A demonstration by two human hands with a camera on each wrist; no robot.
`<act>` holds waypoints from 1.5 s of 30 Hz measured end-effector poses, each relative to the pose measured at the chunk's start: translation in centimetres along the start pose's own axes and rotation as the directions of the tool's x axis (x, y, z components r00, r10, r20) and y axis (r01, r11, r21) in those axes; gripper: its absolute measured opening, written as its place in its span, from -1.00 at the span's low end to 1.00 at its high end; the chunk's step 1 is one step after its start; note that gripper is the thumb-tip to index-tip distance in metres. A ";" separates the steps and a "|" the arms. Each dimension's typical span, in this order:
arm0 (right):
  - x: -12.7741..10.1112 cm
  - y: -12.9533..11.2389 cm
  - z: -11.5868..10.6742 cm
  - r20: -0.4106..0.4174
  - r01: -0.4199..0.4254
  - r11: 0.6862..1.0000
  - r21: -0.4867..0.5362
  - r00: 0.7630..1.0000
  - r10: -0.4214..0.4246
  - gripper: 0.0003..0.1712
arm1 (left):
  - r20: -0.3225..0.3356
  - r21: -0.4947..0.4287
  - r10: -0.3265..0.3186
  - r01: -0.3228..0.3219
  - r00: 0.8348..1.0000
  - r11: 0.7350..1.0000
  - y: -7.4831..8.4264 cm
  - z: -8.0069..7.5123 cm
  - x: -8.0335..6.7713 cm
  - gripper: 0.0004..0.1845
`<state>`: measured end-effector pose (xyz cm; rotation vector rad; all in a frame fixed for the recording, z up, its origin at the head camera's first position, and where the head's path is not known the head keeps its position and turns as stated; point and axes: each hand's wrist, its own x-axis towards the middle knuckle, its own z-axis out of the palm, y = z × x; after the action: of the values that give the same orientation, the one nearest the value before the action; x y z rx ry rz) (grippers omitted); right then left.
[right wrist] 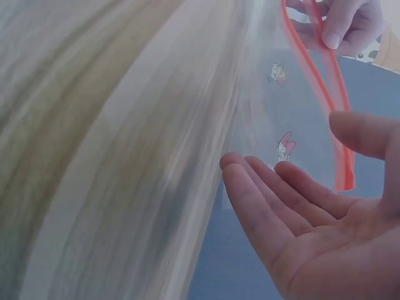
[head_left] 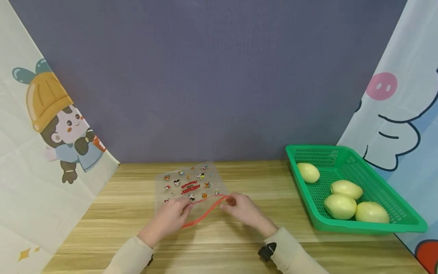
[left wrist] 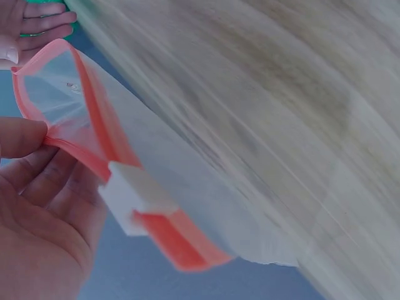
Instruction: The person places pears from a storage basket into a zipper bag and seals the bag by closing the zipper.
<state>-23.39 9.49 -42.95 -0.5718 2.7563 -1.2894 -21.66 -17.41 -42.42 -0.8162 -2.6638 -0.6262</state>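
Observation:
A clear zip bag (head_left: 181, 177) with cartoon prints has a red zip rim (head_left: 207, 213) that stands parted into a loop. With thumb and fingers, my left hand (head_left: 171, 214) pinches one side of this rim. On the rim sits a white slider (left wrist: 139, 197), near the left end in the left wrist view. Beside the other end of the rim is my right hand (head_left: 244, 210). Its fingers (right wrist: 262, 200) are extended and its thumb is spread apart from them, close to the rim; whether they touch the bag I cannot tell.
To the right stands a green perforated basket (head_left: 306, 198) holding several pale yellow oval fruits (head_left: 340, 206). A wood-patterned tabletop (head_left: 256, 171) lies under the bag. A dark grey panel (head_left: 219, 83) rises behind, with printed cloths (head_left: 20, 152) at the sides.

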 end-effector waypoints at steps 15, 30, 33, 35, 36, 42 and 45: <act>0.1 -0.4 -0.2 -0.015 -0.047 0.963 0.264 0.999 0.053 -0.53 | 0.031 -0.093 -0.011 0.014 0.999 0.996 1.0 -0.3 0.3 -0.94; 0.2 -1.0 0.6 0.006 -0.024 0.950 0.312 1.000 0.023 -0.76 | 0.073 -0.184 -0.016 0.029 0.997 0.983 2.4 0.0 0.9 -0.91; 0.2 -1.3 0.8 -0.001 -0.030 0.941 0.336 0.999 0.033 -0.76 | 0.065 -0.201 -0.010 0.023 0.998 0.979 2.7 0.0 0.9 -0.90; 0.1 -1.5 0.9 -0.012 -0.027 0.939 0.342 0.999 0.033 -0.76 | 0.057 -0.209 -0.002 0.014 0.998 0.978 3.0 -0.1 1.0 -0.91; 0.1 -1.5 0.9 -0.019 -0.024 0.939 0.343 0.999 0.033 -0.75 | 0.051 -0.208 0.003 0.008 0.999 0.978 3.1 -0.1 1.1 -0.91; 0.2 -1.7 0.9 -0.075 0.023 0.962 0.271 0.997 -0.003 -0.72 | 0.006 -0.173 0.035 -0.033 0.999 0.984 3.8 0.0 1.6 -0.93; 0.3 -1.8 1.0 -0.086 0.030 0.960 0.278 0.996 -0.006 -0.74 | -0.010 -0.184 0.042 -0.043 0.999 0.982 4.2 0.1 1.8 -0.93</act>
<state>-22.90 7.61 -42.20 -0.5321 2.5672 -1.7043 -20.71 -13.44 -40.42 -0.9155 -2.6031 -0.8726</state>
